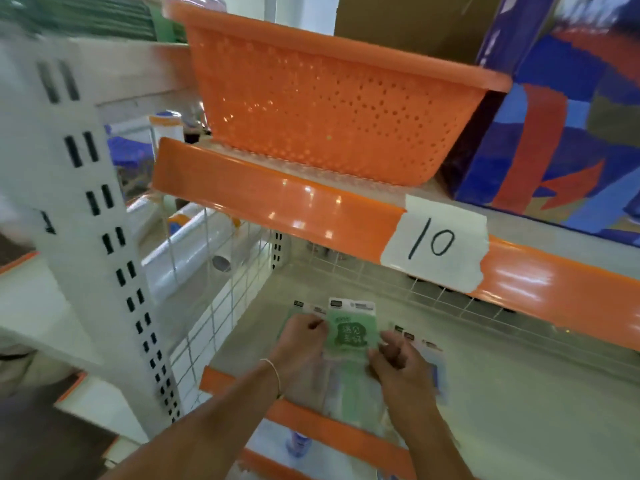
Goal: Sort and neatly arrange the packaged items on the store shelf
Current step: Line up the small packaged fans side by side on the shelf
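Note:
A flat green packet [351, 332] with a white header card lies on the grey store shelf [519, 393], on top of a stack of similar packets. My left hand [303, 336] grips its left edge and my right hand [398, 358] grips its right edge, both with curled fingers. More packets [420, 342] fan out to the right under my right hand, only their header cards and pale edges showing. Another packet edge [304, 306] peeks out behind my left hand.
An orange perforated basket [329, 109] sits on the shelf above, beside a blue and red box [571, 133]. A paper label reading 10 [438, 242] is taped to the orange shelf lip. White wire dividers [214, 289] bound the shelf's left side and back.

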The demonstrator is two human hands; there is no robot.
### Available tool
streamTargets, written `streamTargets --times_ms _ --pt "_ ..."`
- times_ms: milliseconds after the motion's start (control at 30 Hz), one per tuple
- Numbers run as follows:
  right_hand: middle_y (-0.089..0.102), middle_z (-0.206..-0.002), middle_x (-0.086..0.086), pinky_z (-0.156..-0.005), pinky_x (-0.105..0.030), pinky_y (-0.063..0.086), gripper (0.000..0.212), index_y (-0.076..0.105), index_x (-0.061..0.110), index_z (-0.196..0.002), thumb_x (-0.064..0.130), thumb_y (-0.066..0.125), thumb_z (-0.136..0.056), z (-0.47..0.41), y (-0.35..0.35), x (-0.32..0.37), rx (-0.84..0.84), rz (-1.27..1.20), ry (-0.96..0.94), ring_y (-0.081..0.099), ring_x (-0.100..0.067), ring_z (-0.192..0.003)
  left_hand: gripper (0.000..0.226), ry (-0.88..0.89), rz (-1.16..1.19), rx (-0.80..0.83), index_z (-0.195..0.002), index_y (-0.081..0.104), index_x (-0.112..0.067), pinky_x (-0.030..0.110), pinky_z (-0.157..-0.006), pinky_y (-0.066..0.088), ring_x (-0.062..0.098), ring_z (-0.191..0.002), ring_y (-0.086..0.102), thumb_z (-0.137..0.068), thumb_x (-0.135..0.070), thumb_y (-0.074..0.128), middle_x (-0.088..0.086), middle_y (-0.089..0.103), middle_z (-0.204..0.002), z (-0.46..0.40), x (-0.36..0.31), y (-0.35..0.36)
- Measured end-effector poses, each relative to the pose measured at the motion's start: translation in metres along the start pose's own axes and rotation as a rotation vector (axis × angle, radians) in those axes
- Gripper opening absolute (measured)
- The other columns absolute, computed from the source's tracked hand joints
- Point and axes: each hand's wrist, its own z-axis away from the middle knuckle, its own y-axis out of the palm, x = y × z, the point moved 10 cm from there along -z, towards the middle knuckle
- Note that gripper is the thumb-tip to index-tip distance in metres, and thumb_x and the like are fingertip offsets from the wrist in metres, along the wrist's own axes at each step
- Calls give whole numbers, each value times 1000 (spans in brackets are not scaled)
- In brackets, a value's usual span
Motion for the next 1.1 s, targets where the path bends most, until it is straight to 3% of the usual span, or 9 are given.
streamTargets --times_ms 100,200,300,367,567,700,833,933,1100 --pt "67 -93 -13 -56 -28 54 34 59 9 -119 0 66 -87 5 25 -16 84 -212 191 64 -21 -70 28 38 -37 18 -57 50 -16 29 -51 31 14 -50 42 -86 -17 49 1 46 -55 -1 2 -14" --pt "66 -92 -13 -60 -29 56 36 58 6 -120 -4 65 -86 7 33 -22 56 -313 273 65 -23 -73 31 92 -135 2 -60 54 -18 25 -50 37 13 -52 47 -91 -15 49 -5 52 -57 0 2 -30" --pt "67 -93 -13 -66 -31 57 39 55 4 -123 -5 64 -86 2 32 -25 -16 -315 265 67 -24 -80 19 187 -280 -151 -92 65 -19 20 -69 45 11 -81 59 -95 -12 47 -7 64 -90 1 1 -62" --pt "69 -92 -13 -70 -34 57 41 54 5 -125 -3 66 -86 -1 31 -23 -67 -285 236 69 -24 -80 26 221 -387 -237 -115 62 -17 20 -86 43 12 -100 57 -97 -13 44 -3 60 -108 0 9 -79" --pt "73 -87 -4 -67 -37 60 41 53 16 -128 13 67 -89 -16 54 -7 -90 -24 120 72 -19 -71 27 355 -557 -213 -117 62 -12 35 -95 48 22 -104 59 -96 -19 46 8 63 -113 -7 22 -85" --pt "70 -82 6 -53 -23 56 24 54 26 -105 13 64 -89 -23 78 7 -84 105 65 70 -12 -70 35 473 -652 -123 -123 59 -13 33 -104 40 21 -118 54 -99 -30 40 4 60 -125 -2 13 -68" --pt "71 -97 5 -76 -33 57 27 57 27 -114 22 61 -89 -22 98 12 -59 301 4 67 -12 -82 71 455 -853 -67 -137 47 -16 37 -119 17 20 -138 35 -89 -50 6 3 48 -143 -9 27 -55" --pt "68 -104 -3 -76 -22 43 29 58 15 -120 24 54 -93 -19 111 22 -18 587 -102 64 -20 -95 65 449 -918 -84 -140 43 -14 36 -120 12 20 -141 30 -92 -43 10 3 45 -146 -12 29 -56" --pt "63 -93 -5 -76 -33 49 19 61 17 -93 32 51 -88 -24 119 17 -1 866 -208 60 -26 -95 63 441 -963 -85 -142 39 -16 35 -121 9 20 -143 25 -94 -45 12 1 40 -149 -13 34 -54"
